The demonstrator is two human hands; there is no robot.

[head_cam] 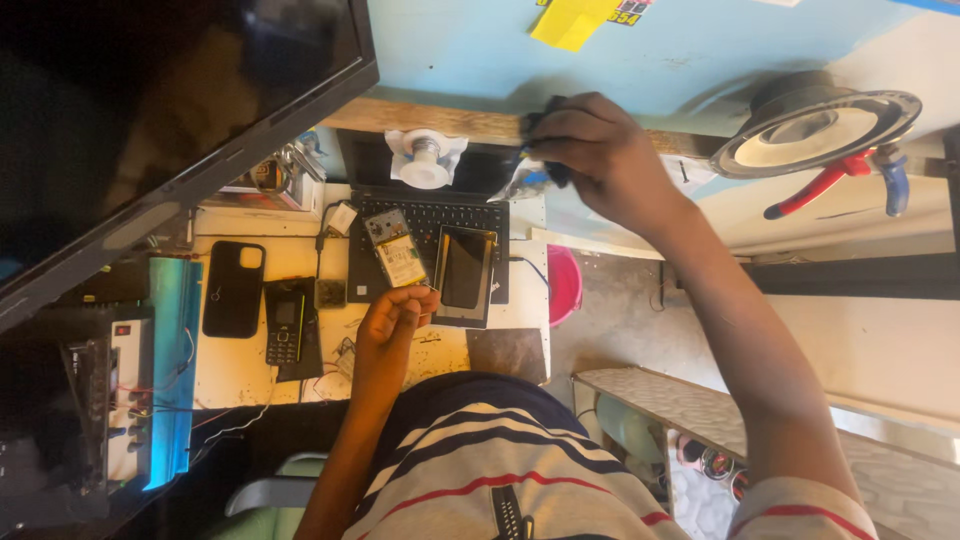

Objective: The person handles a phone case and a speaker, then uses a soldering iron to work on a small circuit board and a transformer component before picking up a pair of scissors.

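laptop (430, 225) at desk back, landmark | right hand (600, 150) up beyond its right corner at wooden shelf (440, 122), fingers closed on small dark object (545, 125) | left hand (392, 318) at its front edge, fingertips pinched by opened phone (398, 250) | step: fetching a part; placing needs room, keyboard crowded.

Two hands: the left hand (395, 318) and the right hand (590, 150). Three phones near the left hand: one black smartphone (233, 288), one black keypad phone (286, 321), one opened phone body (395, 247). One loose phone screen (464, 274) just beside the left hand. One laptop keyboard (430, 215). One speaker cone (815, 130) and one pair of red-handled pliers (835, 180) beside the right hand. One dark monitor (170, 100).
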